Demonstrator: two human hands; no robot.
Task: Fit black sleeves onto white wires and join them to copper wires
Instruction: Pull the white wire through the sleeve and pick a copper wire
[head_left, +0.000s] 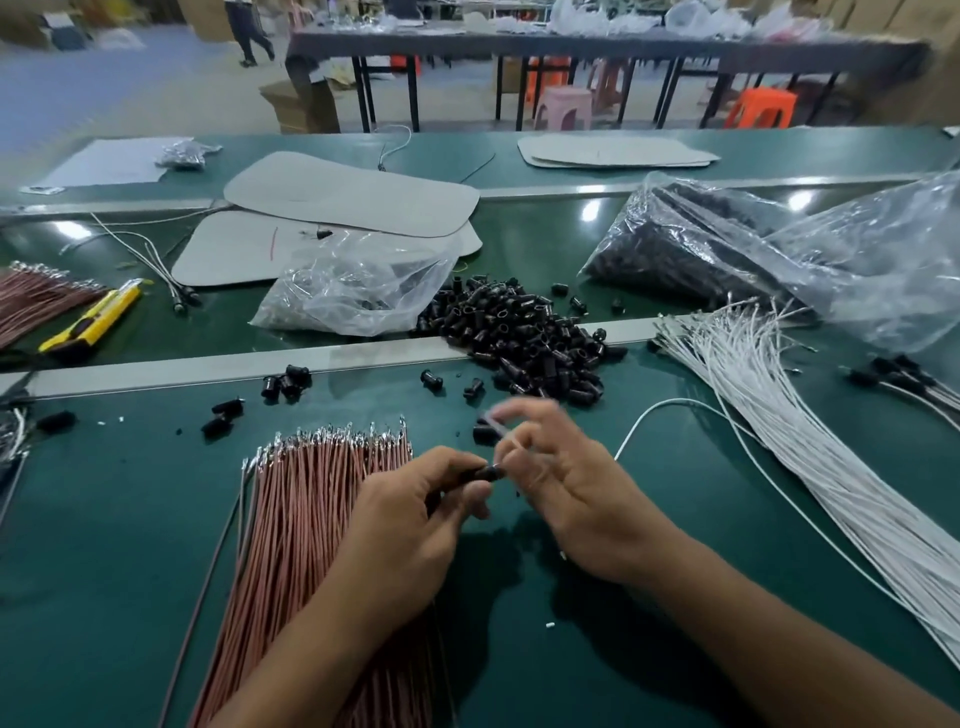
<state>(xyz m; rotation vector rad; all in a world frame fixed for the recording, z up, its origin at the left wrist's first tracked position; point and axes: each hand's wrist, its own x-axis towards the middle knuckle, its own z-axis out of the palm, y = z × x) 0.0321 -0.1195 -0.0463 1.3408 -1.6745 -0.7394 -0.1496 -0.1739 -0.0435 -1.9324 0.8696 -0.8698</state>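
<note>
Left hand (415, 525): sleeve (485, 473); right hand (576, 499): wire (675, 400)

Item: two forearms (753, 618), bare to the wrist. Left hand (415, 525) and right hand (576, 499), bare, both over the green table (104, 519). Right hand's upper fingers (524, 410) blurred.

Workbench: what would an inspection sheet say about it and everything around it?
Surface: green bench mat, metal strip across it.
Job's things: copper wires bundle, white wires bundle, black sleeves pile.
Clutter: yellow knife, plastic bags, grey sheets.
Hands: left hand pinches one sleeve; right hand pinches a loose white wire, blurred.
Cables: that wire trails rightward across mat.
Surroundings: dark table, stools, person walking.
</note>
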